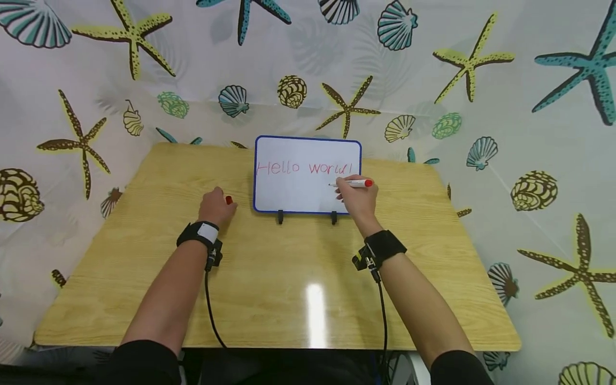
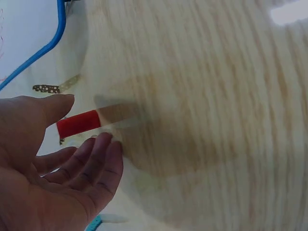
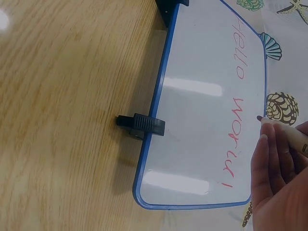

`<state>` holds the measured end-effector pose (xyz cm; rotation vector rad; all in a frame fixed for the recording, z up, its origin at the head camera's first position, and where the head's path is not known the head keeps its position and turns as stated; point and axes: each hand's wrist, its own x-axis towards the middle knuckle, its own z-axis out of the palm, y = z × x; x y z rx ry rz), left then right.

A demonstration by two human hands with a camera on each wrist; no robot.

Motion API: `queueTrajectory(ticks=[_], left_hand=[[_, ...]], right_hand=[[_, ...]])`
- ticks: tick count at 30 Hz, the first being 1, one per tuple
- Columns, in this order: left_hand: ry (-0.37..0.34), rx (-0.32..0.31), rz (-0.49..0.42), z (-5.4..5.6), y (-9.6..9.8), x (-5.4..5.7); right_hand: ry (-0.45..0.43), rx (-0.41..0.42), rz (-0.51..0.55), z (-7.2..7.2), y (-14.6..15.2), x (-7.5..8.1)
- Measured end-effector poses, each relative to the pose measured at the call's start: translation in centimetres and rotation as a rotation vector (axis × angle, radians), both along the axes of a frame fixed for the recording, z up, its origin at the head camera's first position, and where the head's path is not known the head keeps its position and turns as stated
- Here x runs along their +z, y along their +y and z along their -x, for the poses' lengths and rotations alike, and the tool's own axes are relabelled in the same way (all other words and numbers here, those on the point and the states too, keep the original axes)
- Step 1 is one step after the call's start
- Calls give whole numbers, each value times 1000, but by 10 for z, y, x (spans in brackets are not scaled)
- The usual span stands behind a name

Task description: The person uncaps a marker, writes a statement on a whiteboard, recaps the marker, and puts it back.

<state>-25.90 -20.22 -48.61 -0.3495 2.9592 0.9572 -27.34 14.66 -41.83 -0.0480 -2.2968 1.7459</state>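
A whiteboard (image 1: 298,187) with a blue frame leans back on small black stands (image 1: 280,216) at the table's far side. Red handwriting (image 3: 236,106) reading roughly "Hello world!" crosses it. My right hand (image 1: 361,200) holds a white marker (image 1: 356,183) with a red end in front of the board's right part. Its dark tip (image 3: 260,118) points left and looks apart from the board. Left of the board, my left hand (image 1: 216,207) is beside a red marker cap (image 2: 79,123). The cap stands on the table between thumb and loosely bent fingers, without visible contact.
The light wooden table (image 1: 269,278) mirrors a lamp near its front edge. A white cloth (image 1: 192,64) printed with starfish and shells hangs behind and around the table. Each wrist wears a black strap (image 1: 385,247), and a cable (image 1: 209,299) runs down toward the front edge.
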Motion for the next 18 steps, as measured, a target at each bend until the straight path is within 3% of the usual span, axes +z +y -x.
queueTrajectory(ticks=[6, 12, 18], left_hand=[[18, -1, 1, 3, -3, -5], [58, -32, 35, 3, -5, 0], [77, -69, -1, -3, -1, 7]], right_hand=[[-11, 2, 13, 3, 1, -3], [-20, 2, 13, 4, 0, -3], [-40, -4, 23, 1, 8, -7]])
